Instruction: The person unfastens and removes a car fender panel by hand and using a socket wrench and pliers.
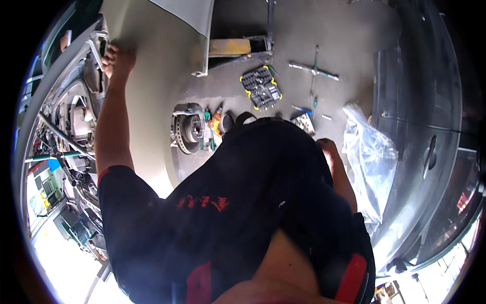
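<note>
My left arm reaches forward over a beige car fender (152,61). At the fender's inner edge, beside the uncovered engine bay (76,121), my left hand (119,60) is closed, its fingers curled over the edge. Low at my right side, next to my dark clothing, hangs my right hand (328,147). Its fingers are mostly hidden by my body, so whether it holds anything does not show. Below the fender, a bare brake disc (186,133) is exposed, with no wheel on it.
On the floor lie an open socket set case (260,87), a cross-shaped wheel wrench (314,72), a blue-handled screwdriver (302,109) and a small box (304,123). A yellow lift arm (230,47) extends behind them. To my right are clear plastic sheeting (372,162) and a dark car (415,126).
</note>
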Demonstrator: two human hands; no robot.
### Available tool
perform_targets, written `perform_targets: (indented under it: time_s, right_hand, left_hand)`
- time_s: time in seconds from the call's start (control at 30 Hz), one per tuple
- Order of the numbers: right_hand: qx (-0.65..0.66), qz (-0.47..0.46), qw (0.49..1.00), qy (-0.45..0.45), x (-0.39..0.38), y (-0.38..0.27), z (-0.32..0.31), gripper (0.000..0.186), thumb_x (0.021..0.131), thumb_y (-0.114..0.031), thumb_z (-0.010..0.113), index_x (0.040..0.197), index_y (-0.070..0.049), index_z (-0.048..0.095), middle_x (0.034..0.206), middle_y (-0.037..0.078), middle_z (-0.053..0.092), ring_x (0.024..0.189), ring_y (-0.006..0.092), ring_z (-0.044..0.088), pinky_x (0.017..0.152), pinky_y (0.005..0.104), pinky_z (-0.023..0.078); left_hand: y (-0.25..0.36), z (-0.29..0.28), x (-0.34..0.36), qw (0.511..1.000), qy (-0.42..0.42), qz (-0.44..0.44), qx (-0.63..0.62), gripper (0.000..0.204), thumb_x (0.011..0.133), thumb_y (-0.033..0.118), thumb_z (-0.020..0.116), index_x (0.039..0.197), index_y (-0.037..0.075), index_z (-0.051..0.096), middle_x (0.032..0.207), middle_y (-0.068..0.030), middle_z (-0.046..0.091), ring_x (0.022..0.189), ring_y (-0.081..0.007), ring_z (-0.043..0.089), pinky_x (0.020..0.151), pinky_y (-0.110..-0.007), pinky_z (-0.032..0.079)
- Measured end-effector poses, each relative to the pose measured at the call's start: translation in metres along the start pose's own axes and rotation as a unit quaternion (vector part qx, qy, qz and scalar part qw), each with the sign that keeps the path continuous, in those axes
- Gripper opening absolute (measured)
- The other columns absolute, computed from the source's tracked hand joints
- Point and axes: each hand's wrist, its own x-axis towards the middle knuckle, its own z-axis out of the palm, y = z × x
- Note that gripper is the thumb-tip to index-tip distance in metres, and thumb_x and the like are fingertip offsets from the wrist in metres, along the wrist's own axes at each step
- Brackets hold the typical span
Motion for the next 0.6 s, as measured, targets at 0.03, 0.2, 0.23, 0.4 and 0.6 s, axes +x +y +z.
perform_targets:
  time_s: [0.03,0.2,0.23,0.4,0.6]
  right_hand:
    - [0.023,0.034,0.999,-0.008,-0.003,-0.002,-0.009,0.021,0.09,-0.018,0.066,0.094,0.002,0.074,0.081,0.011,0.072,0.066,0.0235,0.067,0.052,0.0388,0.048]
    - [-0.053,-0.039,0.997,0.027,-0.018,0.033,-0.027,0.034,0.088,-0.028,0.07,0.107,-0.001,0.077,0.094,0.014,0.077,0.083,0.023,0.071,0.074,0.0365,0.055]
    - [-0.052,0.004,0.999,0.013,-0.023,0.036,-0.032,0.034,0.088,-0.029,0.07,0.107,-0.001,0.077,0.096,0.015,0.077,0.087,0.0239,0.072,0.077,0.0368,0.055]
    - [-0.123,0.096,0.988,0.007,-0.024,0.081,-0.047,0.04,0.083,-0.024,0.071,0.118,-0.003,0.074,0.111,0.018,0.075,0.102,0.0292,0.072,0.087,0.0391,0.056]
    - [-0.227,0.093,0.962,-0.12,0.002,0.076,-0.051,0.048,0.079,-0.02,0.073,0.123,0.0,0.067,0.104,0.015,0.073,0.092,0.025,0.07,0.078,0.0374,0.056]
  left_hand:
    - [0.004,0.003,0.004,1.0,0.001,-0.005,-0.001,0.106,0.091,0.07,0.05,0.161,-0.002,0.016,0.159,-0.0224,0.036,0.141,-0.0467,0.039,0.117,-0.057,0.033]
    - [0.006,0.02,0.024,0.998,0.049,-0.013,0.034,0.097,0.092,0.076,0.043,0.157,0.007,0.024,0.152,-0.0229,0.043,0.139,-0.0478,0.043,0.11,-0.061,0.039]
    - [0.004,0.021,0.025,0.998,0.033,-0.016,0.047,0.097,0.093,0.076,0.042,0.158,0.007,0.023,0.151,-0.0229,0.043,0.14,-0.0478,0.043,0.11,-0.061,0.039]
    - [0.0,0.031,0.027,0.994,0.035,-0.033,0.099,0.093,0.091,0.078,0.045,0.151,0.007,0.032,0.15,-0.0231,0.045,0.14,-0.0475,0.044,0.112,-0.062,0.037]
    - [0.001,0.034,0.028,0.995,0.018,-0.041,0.09,0.099,0.088,0.081,0.044,0.153,0.008,0.031,0.156,-0.0225,0.041,0.143,-0.047,0.04,0.115,-0.057,0.034]
